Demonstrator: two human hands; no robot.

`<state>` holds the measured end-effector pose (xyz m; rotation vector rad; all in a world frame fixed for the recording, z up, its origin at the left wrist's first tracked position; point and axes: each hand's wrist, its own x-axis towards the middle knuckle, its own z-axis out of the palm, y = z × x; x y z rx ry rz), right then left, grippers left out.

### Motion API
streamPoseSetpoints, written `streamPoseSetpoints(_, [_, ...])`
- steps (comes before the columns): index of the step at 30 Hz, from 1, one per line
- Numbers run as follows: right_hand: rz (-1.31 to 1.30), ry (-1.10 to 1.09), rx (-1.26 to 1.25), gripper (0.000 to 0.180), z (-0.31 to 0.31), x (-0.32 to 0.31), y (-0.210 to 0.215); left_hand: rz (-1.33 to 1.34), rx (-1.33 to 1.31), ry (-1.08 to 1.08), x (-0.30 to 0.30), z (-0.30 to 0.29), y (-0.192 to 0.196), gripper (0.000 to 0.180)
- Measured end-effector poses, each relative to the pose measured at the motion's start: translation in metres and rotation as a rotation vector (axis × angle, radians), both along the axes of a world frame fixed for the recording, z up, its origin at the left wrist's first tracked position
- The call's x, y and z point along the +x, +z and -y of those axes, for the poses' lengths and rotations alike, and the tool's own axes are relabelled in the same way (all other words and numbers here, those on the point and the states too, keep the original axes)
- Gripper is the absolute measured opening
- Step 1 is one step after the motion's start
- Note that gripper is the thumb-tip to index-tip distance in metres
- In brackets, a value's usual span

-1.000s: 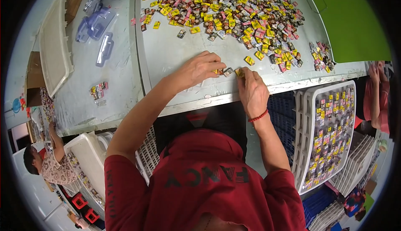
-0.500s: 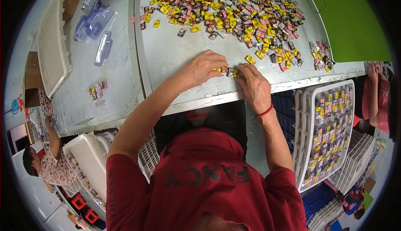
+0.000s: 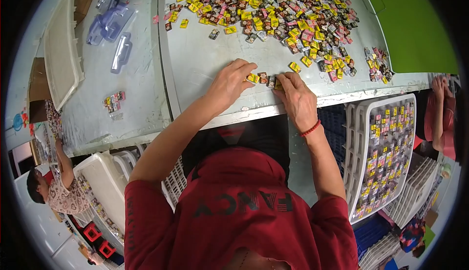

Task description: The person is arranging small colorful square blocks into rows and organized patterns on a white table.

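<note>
My left hand point(image 3: 228, 83) and my right hand point(image 3: 297, 96) lie side by side on the grey table point(image 3: 205, 60) near its front edge. Between their fingertips sits a short row of small wrapped pieces point(image 3: 264, 79), yellow and brown. Both hands pinch the ends of this row, the left on a yellow piece, the right on another yellow one. A red band circles my right wrist. A big heap of the same small wrapped pieces point(image 3: 283, 6), yellow, pink and brown, covers the table farther back.
A white crate point(image 3: 381, 153) filled with sorted pieces stands at my right below the table. Clear plastic trays point(image 3: 112, 21) and a white tray point(image 3: 61, 50) lie on the left table. Another person point(image 3: 53, 192) works at lower left; someone's hands point(image 3: 442, 87) show at right.
Both hands have slid slightly left along the table edge with the row of pieces between them; the right hand's fingers have flattened onto the row.
</note>
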<state>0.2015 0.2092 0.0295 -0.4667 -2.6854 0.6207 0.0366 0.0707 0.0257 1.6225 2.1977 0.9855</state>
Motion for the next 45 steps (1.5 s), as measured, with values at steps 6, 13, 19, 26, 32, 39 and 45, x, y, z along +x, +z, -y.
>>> streamPoseSetpoints(6, [-0.012, -0.030, -0.012, 0.032, 0.002, 0.002, -0.001, -0.036, -0.042, 0.017, 0.000, 0.012, 0.008, 0.044])
streamPoseSetpoints(13, [-0.010, -0.073, -0.008, 0.031, 0.005, 0.001, 0.000, -0.014, -0.096, 0.144, 0.002, 0.008, 0.003, 0.038])
streamPoseSetpoints(19, [-0.013, -0.064, -0.011, 0.030, 0.005, 0.000, 0.000, 0.091, -0.248, 0.061, -0.001, 0.007, 0.016, 0.028])
streamPoseSetpoints(26, [0.003, -0.047, 0.002, 0.033, 0.005, -0.002, 0.002, 0.011, -0.195, 0.153, 0.009, -0.002, 0.010, 0.036])
streamPoseSetpoints(32, [-0.004, -0.081, 0.087, 0.030, 0.011, -0.006, -0.002, -0.093, 0.070, 0.072, 0.006, -0.008, 0.005, 0.042])
streamPoseSetpoints(39, [0.005, -0.075, 0.084, 0.030, 0.007, -0.003, -0.002, -0.066, -0.046, -0.066, -0.023, -0.008, 0.006, 0.041])
streamPoseSetpoints(45, [0.003, -0.058, 0.093, 0.033, 0.006, -0.012, -0.004, 0.052, -0.080, -0.208, -0.023, -0.021, 0.005, 0.044])
